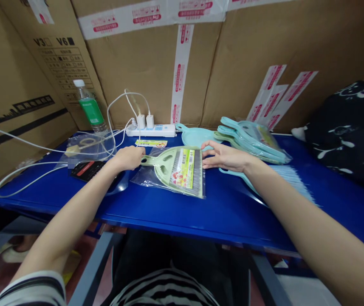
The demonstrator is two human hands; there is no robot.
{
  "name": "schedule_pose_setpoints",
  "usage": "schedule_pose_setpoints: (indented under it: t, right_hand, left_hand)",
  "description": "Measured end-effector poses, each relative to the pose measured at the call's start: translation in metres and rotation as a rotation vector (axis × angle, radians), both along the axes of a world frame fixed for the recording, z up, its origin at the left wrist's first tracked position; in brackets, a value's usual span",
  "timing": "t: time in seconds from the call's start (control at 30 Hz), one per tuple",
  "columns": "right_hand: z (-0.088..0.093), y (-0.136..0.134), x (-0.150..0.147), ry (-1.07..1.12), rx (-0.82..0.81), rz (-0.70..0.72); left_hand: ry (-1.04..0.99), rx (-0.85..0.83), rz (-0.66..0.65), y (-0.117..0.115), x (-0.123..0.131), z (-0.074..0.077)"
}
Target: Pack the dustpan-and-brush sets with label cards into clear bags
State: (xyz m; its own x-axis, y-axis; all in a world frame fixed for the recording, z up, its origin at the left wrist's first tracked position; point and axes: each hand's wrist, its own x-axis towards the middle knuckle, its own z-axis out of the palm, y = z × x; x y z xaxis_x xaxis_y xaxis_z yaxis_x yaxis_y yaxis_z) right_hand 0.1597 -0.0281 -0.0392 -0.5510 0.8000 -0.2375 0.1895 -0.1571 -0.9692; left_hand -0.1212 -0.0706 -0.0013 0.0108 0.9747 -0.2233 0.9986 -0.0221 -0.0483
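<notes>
A green dustpan and brush set (175,170) lies in a clear plastic bag in the middle of the blue table (201,212), with a yellow label card on it. My left hand (129,158) is closed around the green handle at the bag's left end. At the bag's right top corner rests my right hand (224,156), its fingers spread and touching the plastic edge. Just behind the bag lies a small yellow label card (151,143).
A pile of teal dustpans (248,136) and a lone teal pan (196,137) lie behind my right hand. A power strip (151,130) with chargers and cables, a water bottle (89,108), empty bags (86,148) sit left. Cardboard boxes wall the back; a dark bag (350,127) sits right.
</notes>
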Motion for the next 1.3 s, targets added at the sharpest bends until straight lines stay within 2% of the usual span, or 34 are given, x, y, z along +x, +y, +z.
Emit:
schedule_pose_setpoints:
  t: [0.13,0.47,0.77,0.87,1.0,1.13,1.3]
  right_hand:
    - [0.001,0.0,0.002,-0.032,0.007,0.003]
    - [0.0,0.004,0.007,-0.095,0.04,0.008]
    - [0.007,0.002,0.011,-0.16,0.039,0.066]
    - [0.009,-0.002,0.01,-0.196,0.018,0.091]
    - [0.012,-0.004,0.01,-0.265,0.017,0.116]
    - [0.012,-0.001,0.012,-0.372,0.182,0.059]
    - [0.006,0.001,0.0,-0.552,0.704,-0.093]
  left_hand:
    - [-0.01,0.032,-0.034,0.0,-0.002,0.0]
    - [0.151,0.076,-0.002,-0.001,0.0,0.001]
    - [0.07,0.15,0.07,0.009,-0.015,-0.011]
    - [0.037,0.165,0.068,0.008,-0.013,-0.01]
    - [0.101,0.215,0.029,0.0,-0.003,-0.007]
    - [0.072,0.386,-0.114,-0.004,0.006,-0.006]
    - [-0.151,0.303,-0.424,-0.007,0.011,-0.008]
